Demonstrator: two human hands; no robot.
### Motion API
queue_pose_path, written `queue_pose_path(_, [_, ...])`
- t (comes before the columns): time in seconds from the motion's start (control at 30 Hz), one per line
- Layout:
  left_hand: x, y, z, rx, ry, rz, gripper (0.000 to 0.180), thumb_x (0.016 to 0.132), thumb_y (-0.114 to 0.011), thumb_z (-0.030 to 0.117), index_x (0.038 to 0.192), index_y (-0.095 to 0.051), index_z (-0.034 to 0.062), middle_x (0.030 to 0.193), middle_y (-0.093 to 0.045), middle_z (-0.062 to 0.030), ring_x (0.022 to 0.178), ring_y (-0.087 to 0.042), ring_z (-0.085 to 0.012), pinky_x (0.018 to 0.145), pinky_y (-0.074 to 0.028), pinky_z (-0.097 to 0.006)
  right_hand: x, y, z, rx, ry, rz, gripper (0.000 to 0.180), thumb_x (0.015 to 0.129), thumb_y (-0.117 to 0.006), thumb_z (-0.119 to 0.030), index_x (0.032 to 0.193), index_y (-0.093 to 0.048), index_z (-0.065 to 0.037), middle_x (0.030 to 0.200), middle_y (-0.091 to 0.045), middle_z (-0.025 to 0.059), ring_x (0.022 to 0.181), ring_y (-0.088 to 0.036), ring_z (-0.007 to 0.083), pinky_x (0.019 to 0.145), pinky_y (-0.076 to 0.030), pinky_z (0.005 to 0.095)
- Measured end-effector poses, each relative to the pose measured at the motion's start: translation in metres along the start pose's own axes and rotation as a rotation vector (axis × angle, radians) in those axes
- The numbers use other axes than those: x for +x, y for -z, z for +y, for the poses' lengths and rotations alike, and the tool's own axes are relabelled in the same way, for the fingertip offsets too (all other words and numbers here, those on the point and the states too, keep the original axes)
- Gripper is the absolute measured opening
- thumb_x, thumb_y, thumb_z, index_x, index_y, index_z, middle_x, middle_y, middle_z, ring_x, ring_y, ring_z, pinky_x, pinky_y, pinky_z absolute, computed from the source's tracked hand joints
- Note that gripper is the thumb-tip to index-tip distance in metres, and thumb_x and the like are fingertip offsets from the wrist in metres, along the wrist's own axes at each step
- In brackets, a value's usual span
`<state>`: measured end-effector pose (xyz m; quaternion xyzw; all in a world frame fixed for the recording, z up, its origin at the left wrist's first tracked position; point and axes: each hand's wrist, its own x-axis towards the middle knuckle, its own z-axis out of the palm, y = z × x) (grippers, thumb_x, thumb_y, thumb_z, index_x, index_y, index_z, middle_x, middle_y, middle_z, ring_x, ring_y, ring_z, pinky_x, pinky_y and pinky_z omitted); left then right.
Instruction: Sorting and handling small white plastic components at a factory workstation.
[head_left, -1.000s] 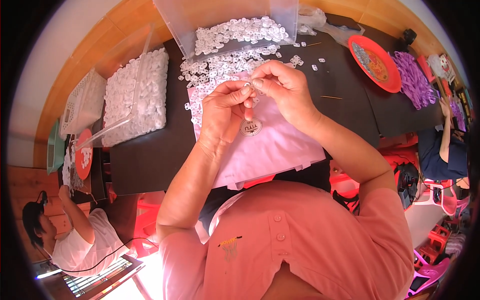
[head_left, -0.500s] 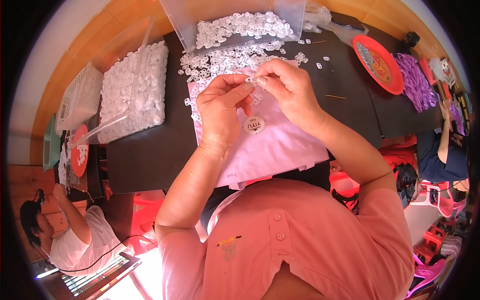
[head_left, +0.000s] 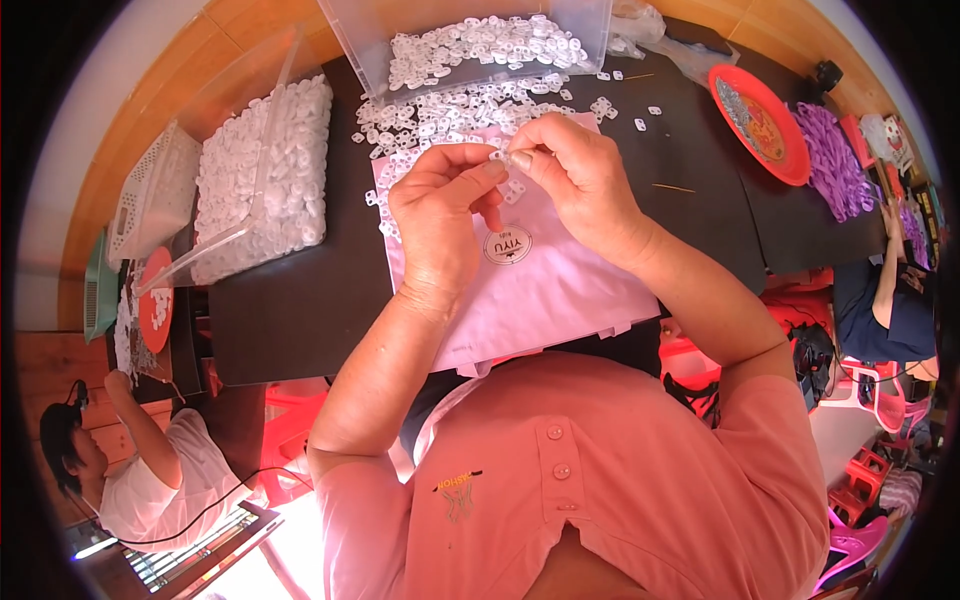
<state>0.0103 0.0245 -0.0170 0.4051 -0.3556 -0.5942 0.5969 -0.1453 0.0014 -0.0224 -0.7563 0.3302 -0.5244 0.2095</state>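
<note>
My left hand is closed, its thumb and forefinger pinching a small white plastic piece with holes. Right against that piece, the thumb and forefinger of my right hand are pressed together; what lies between them is too small to make out. Both hands are over a pink cloth with a round printed label, spread at the table's near edge. A few white pieces lie on the cloth beneath my fingers, and a loose heap of them spreads just beyond.
A clear bin of white pieces stands at the back; a fuller clear box is at left. On the dark table, a red plate and purple strips lie at right. One person sits left, another right.
My hands stay pinched together at the same white piece, with barely any finger movement. The whole view has shifted very slightly.
</note>
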Motion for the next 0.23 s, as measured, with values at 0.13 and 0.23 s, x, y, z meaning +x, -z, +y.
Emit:
queue_pose_path(0.13, [-0.0014, -0.0019, 0.0005, 0.016, -0.025, -0.005, 0.009, 0.083, -0.063, -0.003, 0.092, -0.062, -0.0054, 0.078, -0.065, -0.0113, 0.056, -0.057, -0.0128, 0.045, -0.045, -0.025, -0.0001, 0.0004, 0.0000, -0.038, 0.015, -0.001, 0.010, 0.081, -0.055, 0.006, 0.086, -0.054, -0.003, 0.079, -0.061, 0.0106, 0.070, -0.063, 0.0258, 0.062, -0.049, 0.0340])
queue_pose_path(0.23, [-0.0017, -0.0007, -0.0005, 0.042, -0.058, -0.010, 0.009, 0.084, -0.063, -0.003, 0.092, -0.062, -0.0057, 0.078, -0.065, -0.0113, 0.056, -0.057, -0.0129, 0.045, -0.045, -0.025, -0.0007, -0.0012, 0.0015, -0.061, 0.038, 0.011, 0.010, 0.082, -0.055, 0.005, 0.087, -0.054, -0.003, 0.080, -0.061, 0.0107, 0.071, -0.063, 0.0260, 0.062, -0.049, 0.0348])
